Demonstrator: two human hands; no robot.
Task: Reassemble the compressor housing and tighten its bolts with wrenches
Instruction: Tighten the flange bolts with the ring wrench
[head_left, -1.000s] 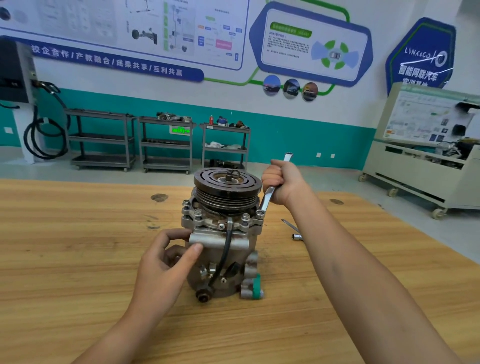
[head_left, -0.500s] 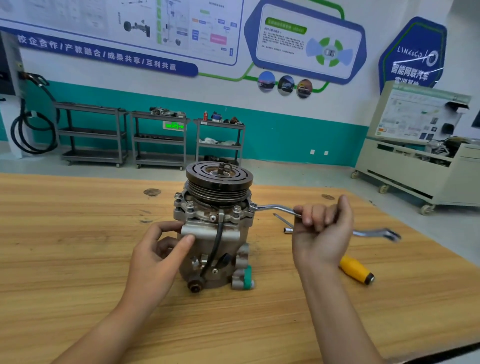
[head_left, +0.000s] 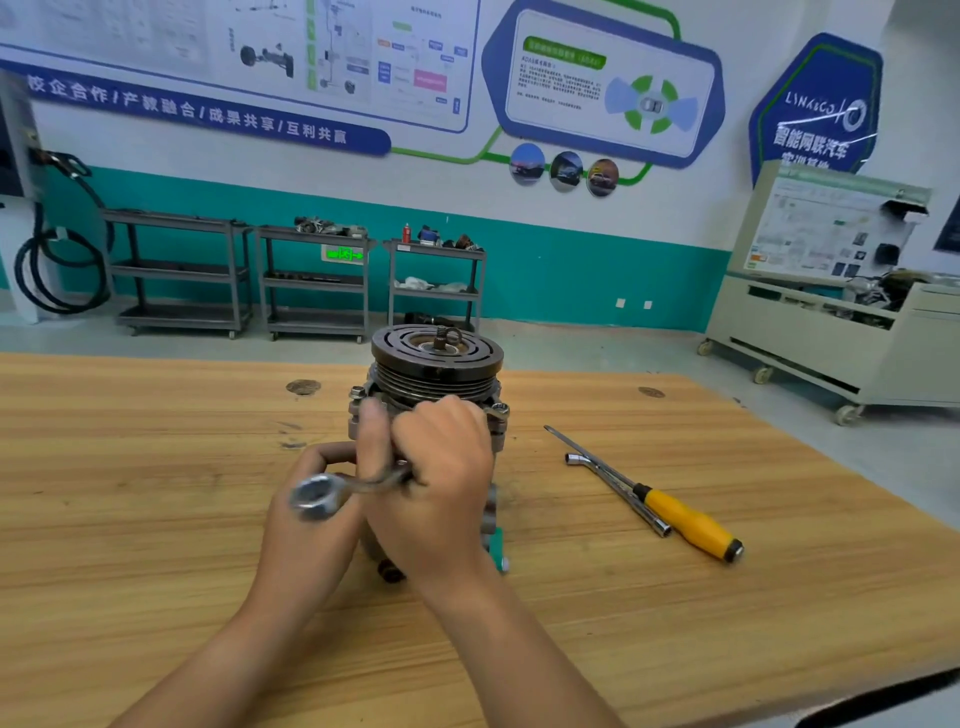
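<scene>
Far left on the wall we read a long blue banner (head_left: 192, 111) with white characters: 校企合作 / 产教融合 / 成果共享 / 互利共赢. Far right, a blue hexagonal sign (head_left: 815, 114) carried LYNK&CO in thin white letters, with 智能网联汽车 under it; the line below that was partly hidden and we could not read it. Between them, the white info panel (head_left: 602, 83) had a green heading and small lines too blurred for us. A green exit sign (head_left: 343, 254) with a running figure and arrows stood low on the teal wall band. The print on the display board (head_left: 831, 223) at far right was too small to read.
</scene>
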